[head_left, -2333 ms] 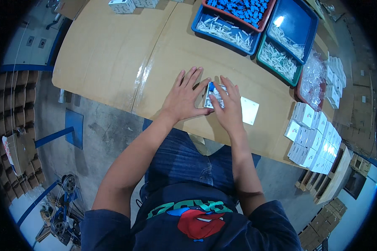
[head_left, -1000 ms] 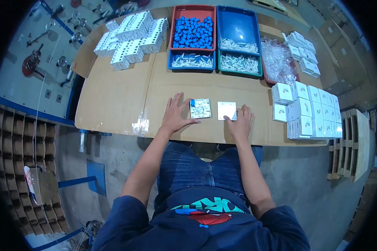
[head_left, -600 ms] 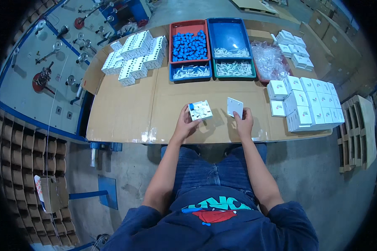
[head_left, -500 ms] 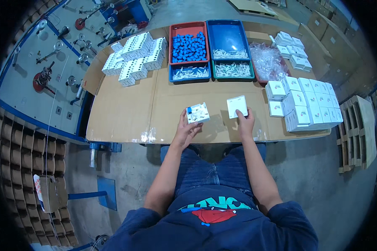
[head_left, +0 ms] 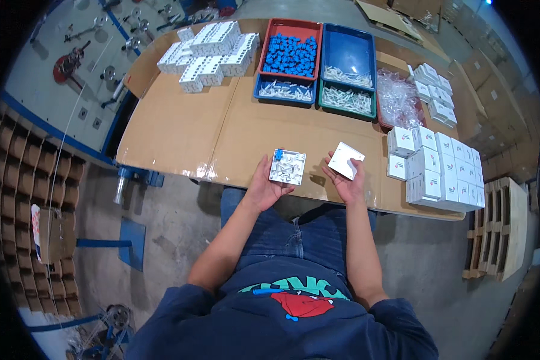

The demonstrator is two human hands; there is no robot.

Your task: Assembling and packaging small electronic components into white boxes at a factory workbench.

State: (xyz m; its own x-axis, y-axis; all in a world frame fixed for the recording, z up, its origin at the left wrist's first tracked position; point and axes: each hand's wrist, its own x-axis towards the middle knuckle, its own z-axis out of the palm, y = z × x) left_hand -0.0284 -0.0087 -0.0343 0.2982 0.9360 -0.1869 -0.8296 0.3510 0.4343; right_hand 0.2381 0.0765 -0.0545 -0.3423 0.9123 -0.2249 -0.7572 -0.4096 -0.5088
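In my left hand [head_left: 261, 191] is a shallow square white box [head_left: 290, 170], its inside facing me. A blue piece [head_left: 278, 155] sits in its upper left corner, with small white parts around it. My left fingers wrap the box's left and lower edges. To the right, my right hand [head_left: 349, 187] holds a flat square white cover [head_left: 343, 158], tilted, thumb over its lower right edge and fingers partly beneath it. Box and cover are apart, both over the front of the cardboard-topped table [head_left: 246, 135].
Behind stand a red tray [head_left: 270, 30] of blue pieces and blue [head_left: 346, 45] and green [head_left: 325, 107] trays with white pegs. Clear plastic bags [head_left: 397, 99] fill another tray. White boxes are stacked at right [head_left: 444, 162] and far left [head_left: 213, 45]. A wooden pallet [head_left: 501, 228] stands beyond the table.
The whole view has shifted and turned slightly. The box has tipped so its inside shows more fully. The cover has rotated in my right hand, whose fingers have spread under it.
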